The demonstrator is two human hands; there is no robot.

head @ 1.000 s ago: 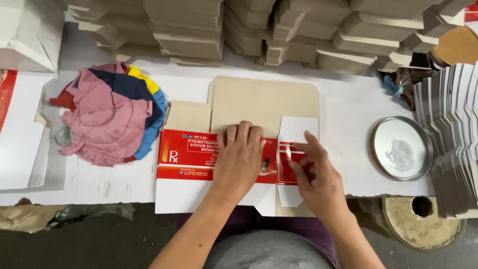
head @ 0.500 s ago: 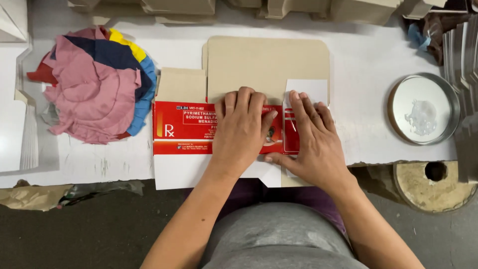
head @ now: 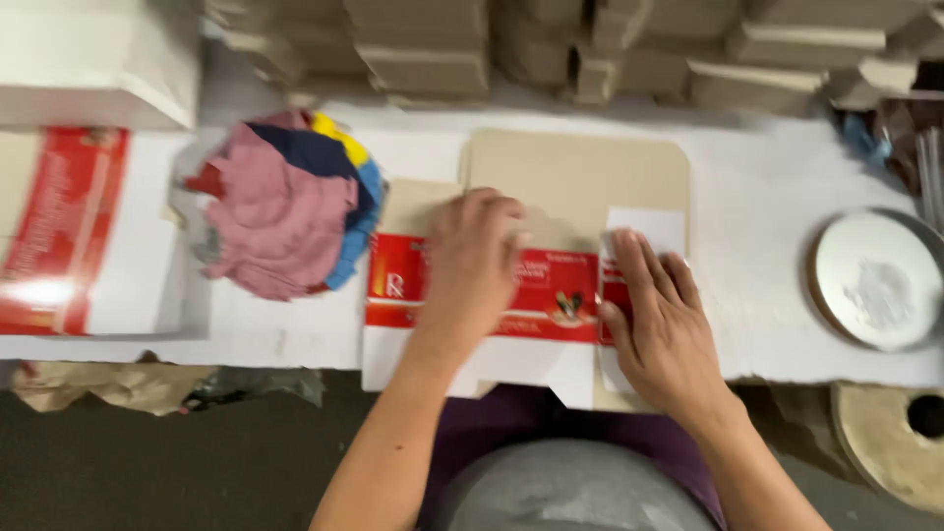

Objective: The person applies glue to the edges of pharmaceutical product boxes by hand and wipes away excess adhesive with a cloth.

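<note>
Both hands, left hand [head: 472, 265] and right hand [head: 657, 315], fingers flat, press red carton [head: 546, 295] on desk [head: 767, 265], side flap folded, rest unfolded

Small packaging workshop, hand carton assembly.
White worktable [head: 767, 324] backed by stacks of folded grey-board boxes [head: 423, 49], flat red-and-white printed carton blank [head: 531, 305] on the bench, round metal dish [head: 875, 280] of white paste, bundle of cloth rags [head: 280, 216], bare dusty floor [head: 147, 462] under the bench.
</note>
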